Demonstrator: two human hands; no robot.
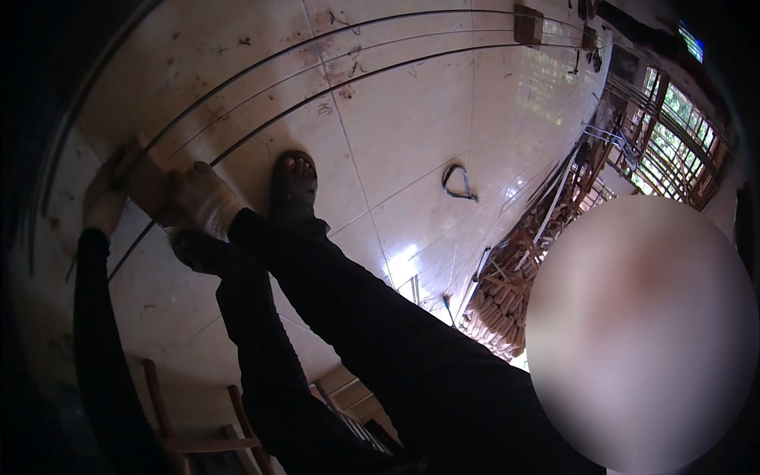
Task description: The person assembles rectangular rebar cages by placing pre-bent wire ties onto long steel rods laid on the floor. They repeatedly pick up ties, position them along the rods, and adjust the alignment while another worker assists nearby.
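The tiled floor (412, 119) is cream-beige with thin grey joint lines and dark reddish-brown stains. The long thin rods (332, 71) lying on it are dark grey. The right hand (204, 198) wears a whitish knitted glove; the sleeves are black. The wooden block (150, 184) is light brown. The sandal (293, 190) is black. The wire loop (457, 182) is dark.

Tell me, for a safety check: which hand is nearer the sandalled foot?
Right. The right hand lies just left of the sandalled foot, on the wooden block; the left hand is beyond the block.
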